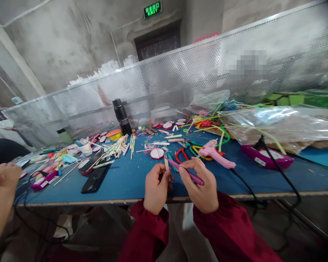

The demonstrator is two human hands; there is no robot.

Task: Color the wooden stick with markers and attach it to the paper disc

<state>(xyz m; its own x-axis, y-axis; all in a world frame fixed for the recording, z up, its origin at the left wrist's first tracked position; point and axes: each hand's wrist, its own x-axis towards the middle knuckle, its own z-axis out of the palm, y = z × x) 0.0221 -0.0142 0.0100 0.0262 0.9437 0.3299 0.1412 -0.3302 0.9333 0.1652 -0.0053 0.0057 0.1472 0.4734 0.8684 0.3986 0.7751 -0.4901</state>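
Note:
Near the table's front edge, my left hand (156, 189) pinches a short, pale flat stick (166, 163) that stands upright between thumb and finger. My right hand (200, 183) grips a purple pen (194, 177), its tip pointing left close to the stick; whether they touch I cannot tell. Just behind my hands lie a round white disc with a red rim (156, 153) and red-handled pliers (182, 155). A pink glue gun (216, 154) rests to the right of my right hand, its black cable running off the front edge.
Purple power strips (267, 157) (45, 181) lie at right and left. A black phone (95, 179), a bundle of paper straws (117, 147) and a black bottle (122, 117) are left of centre. Clear plastic wrap (284, 122) covers the back right. Another person's hand (7, 175) is at far left.

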